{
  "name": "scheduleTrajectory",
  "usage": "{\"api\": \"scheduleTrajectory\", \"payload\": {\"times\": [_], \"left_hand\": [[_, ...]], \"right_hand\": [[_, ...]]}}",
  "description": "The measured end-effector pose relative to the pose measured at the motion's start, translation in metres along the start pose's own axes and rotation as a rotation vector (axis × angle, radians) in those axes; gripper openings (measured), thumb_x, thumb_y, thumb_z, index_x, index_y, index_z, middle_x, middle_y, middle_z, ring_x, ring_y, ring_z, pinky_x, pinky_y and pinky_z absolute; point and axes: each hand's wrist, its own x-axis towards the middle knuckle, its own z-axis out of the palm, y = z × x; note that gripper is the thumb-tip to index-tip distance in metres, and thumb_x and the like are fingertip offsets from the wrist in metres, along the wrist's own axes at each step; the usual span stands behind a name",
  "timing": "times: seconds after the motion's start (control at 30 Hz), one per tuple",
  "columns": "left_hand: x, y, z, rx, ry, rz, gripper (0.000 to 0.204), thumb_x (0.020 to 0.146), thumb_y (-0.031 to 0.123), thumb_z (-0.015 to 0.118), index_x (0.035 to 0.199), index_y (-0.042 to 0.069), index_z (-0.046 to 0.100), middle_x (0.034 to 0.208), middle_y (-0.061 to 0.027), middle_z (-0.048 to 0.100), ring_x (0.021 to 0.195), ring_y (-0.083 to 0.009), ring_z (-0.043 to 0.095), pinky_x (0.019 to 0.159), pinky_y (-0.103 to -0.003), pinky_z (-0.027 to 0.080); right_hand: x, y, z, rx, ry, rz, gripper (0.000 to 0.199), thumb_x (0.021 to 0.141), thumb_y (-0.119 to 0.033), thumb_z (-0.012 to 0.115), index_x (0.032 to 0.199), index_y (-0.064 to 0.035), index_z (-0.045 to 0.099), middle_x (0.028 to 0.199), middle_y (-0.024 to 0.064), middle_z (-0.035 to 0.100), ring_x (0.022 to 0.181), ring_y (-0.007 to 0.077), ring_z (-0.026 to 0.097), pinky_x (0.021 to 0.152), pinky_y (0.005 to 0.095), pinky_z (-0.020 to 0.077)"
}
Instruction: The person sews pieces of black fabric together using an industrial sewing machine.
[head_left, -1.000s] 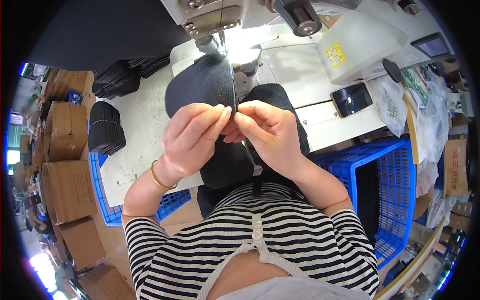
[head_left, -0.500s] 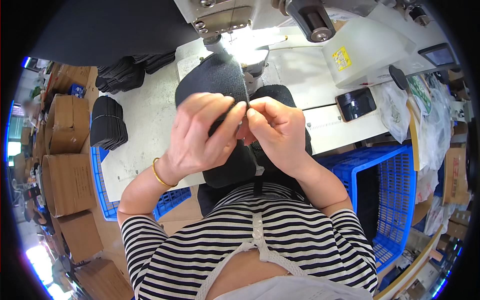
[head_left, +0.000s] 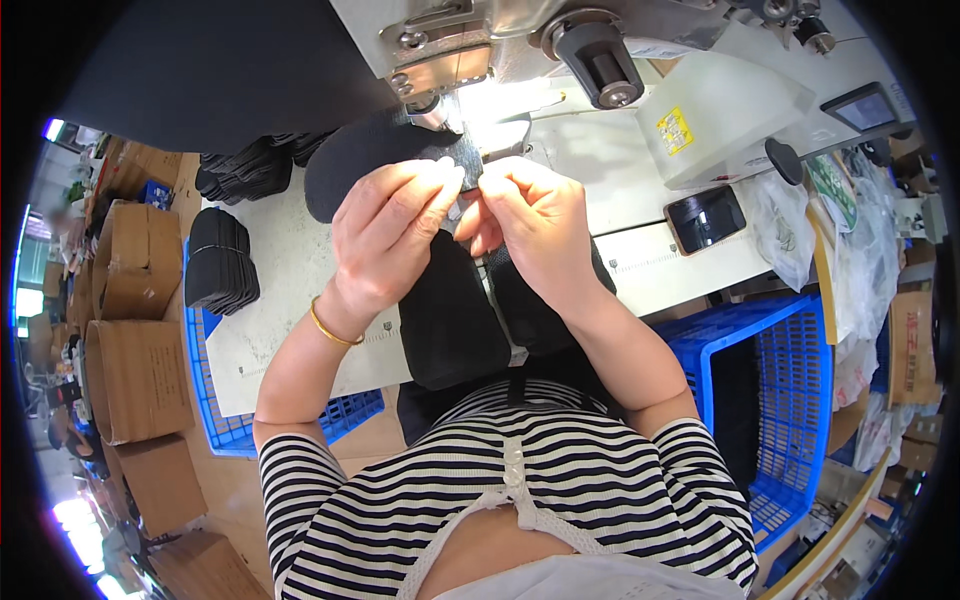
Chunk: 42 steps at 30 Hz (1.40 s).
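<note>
Seen from above, a person in a striped top works at a white table (head_left: 300, 260) under a sewing machine (head_left: 445, 70), top centre, its lamp glaring. A black fabric piece (head_left: 365, 160) lies just above centre, its rounded body spread to the upper left and its narrow part under the machine's foot. The left hand (head_left: 392, 230) pinches its near edge between thumb and fingers; the right hand (head_left: 538, 230) pinches beside it, fingertips close but apart, probably to keep the edge flat and aligned near the needle. Two more black pieces (head_left: 450, 315) sit side by side below the hands, seemingly within easy reach. A banded black stack (head_left: 220, 262) stands at left, the band likely keeping it tidy; a phone (head_left: 706, 218) rests at right, away from the work. Compared with half a second ago, the fabric's broad body has swung leftward, the hands sit higher in the frame, and more of the pieces below them shows.
</note>
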Motion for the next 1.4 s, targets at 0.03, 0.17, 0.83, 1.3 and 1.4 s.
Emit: {"api": "scheduleTrajectory", "payload": {"times": [0.03, 0.17, 0.83, 1.3, 1.4], "left_hand": [[0.001, -0.003, 0.001, -0.002, -0.007, 0.009, 0.036, 0.055, 0.000, 0.068, 0.090, -0.005, 0.073, 0.095, -0.0109, 0.069, 0.089, -0.0264, 0.067, 0.073, -0.036, 0.058], [0.001, -0.019, 0.004, -0.007, -0.017, 0.035, 0.035, 0.057, 0.001, 0.067, 0.092, -0.004, 0.071, 0.098, -0.0104, 0.070, 0.090, -0.0256, 0.067, 0.074, -0.035, 0.057], [0.007, -0.023, 0.017, 0.069, 0.021, -0.007, 0.030, 0.062, -0.002, 0.068, 0.091, -0.002, 0.071, 0.094, -0.0073, 0.068, 0.086, -0.0223, 0.066, 0.071, -0.033, 0.055], [-0.017, -0.045, -0.005, 0.223, -0.199, -0.119, 0.048, 0.065, -0.003, 0.064, 0.113, -0.002, 0.068, 0.119, -0.0115, 0.063, 0.095, -0.0250, 0.064, 0.080, -0.036, 0.053], [-0.010, -0.032, -0.028, 0.168, -0.244, 0.028, 0.048, 0.066, -0.002, 0.063, 0.113, 0.002, 0.069, 0.120, -0.0090, 0.063, 0.087, -0.0205, 0.065, 0.070, -0.032, 0.053]], "right_hand": [[0.003, 0.001, 0.001, 0.008, 0.008, -0.010, 0.018, 0.095, -0.008, 0.053, 0.084, 0.0026, 0.064, 0.066, 0.0086, 0.068, 0.053, 0.0076, 0.060, 0.050, 0.0211, 0.0490], [0.006, 0.002, 0.004, 0.028, 0.019, -0.021, 0.016, 0.096, -0.009, 0.056, 0.089, 0.0018, 0.066, 0.067, 0.0078, 0.068, 0.053, 0.0079, 0.059, 0.051, 0.0211, 0.0481], [-0.015, 0.004, 0.005, 0.014, -0.043, 0.077, 0.017, 0.098, -0.011, 0.055, 0.093, 0.0005, 0.067, 0.071, 0.0073, 0.069, 0.058, 0.0077, 0.061, 0.056, 0.0214, 0.0489], [-0.016, 0.012, 0.009, -0.087, 0.004, 0.014, 0.019, 0.097, -0.013, 0.060, 0.091, 0.0033, 0.067, 0.076, 0.0072, 0.071, 0.063, 0.0081, 0.063, 0.058, 0.0234, 0.0511], [-0.008, 0.022, 0.017, -0.180, 0.066, -0.168, 0.020, 0.097, -0.014, 0.060, 0.091, 0.0044, 0.066, 0.074, 0.0063, 0.069, 0.064, 0.0076, 0.062, 0.061, 0.0253, 0.0532]]}}
